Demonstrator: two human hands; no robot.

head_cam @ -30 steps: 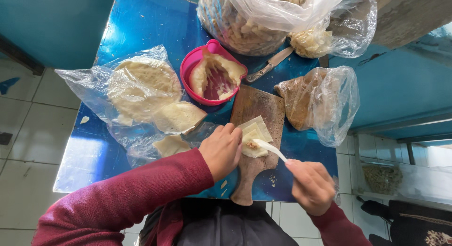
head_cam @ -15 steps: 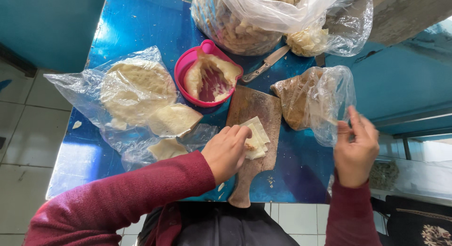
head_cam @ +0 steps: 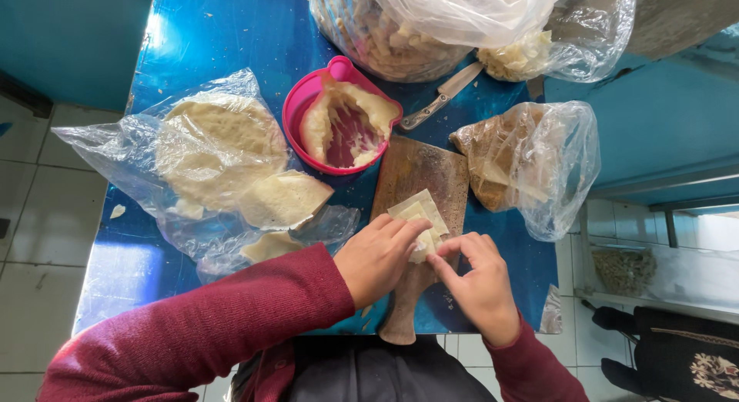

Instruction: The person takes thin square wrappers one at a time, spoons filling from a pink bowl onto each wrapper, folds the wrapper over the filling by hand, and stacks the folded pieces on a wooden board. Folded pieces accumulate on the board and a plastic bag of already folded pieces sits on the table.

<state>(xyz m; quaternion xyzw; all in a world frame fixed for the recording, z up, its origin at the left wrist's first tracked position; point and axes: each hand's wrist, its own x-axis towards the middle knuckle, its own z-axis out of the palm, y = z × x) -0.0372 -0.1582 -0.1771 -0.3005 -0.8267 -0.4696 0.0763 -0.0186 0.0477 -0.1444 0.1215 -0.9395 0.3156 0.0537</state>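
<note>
A pale square dough wrapper (head_cam: 419, 214) lies on a brown wooden cutting board (head_cam: 422, 171) near the front of the blue table (head_cam: 231, 40). My left hand (head_cam: 377, 257) and my right hand (head_cam: 479, 283) meet over the wrapper's near corner, and the fingertips of both pinch and fold it. The far half of the wrapper lies flat on the board. A pink bowl (head_cam: 304, 102) with pale filling smeared inside stands just beyond the board.
A clear bag with flat dough rounds (head_cam: 215, 152) lies at the left. A knife (head_cam: 439, 102) rests behind the board. A bag of brownish pieces (head_cam: 531, 160) sits at the right, and larger full bags (head_cam: 431, 25) at the back. Tiled floor shows on both sides.
My right hand came back from the bag at the right to the wrapper, and the small tool it held a second ago is gone. Both hands now pinch the wrapper.
</note>
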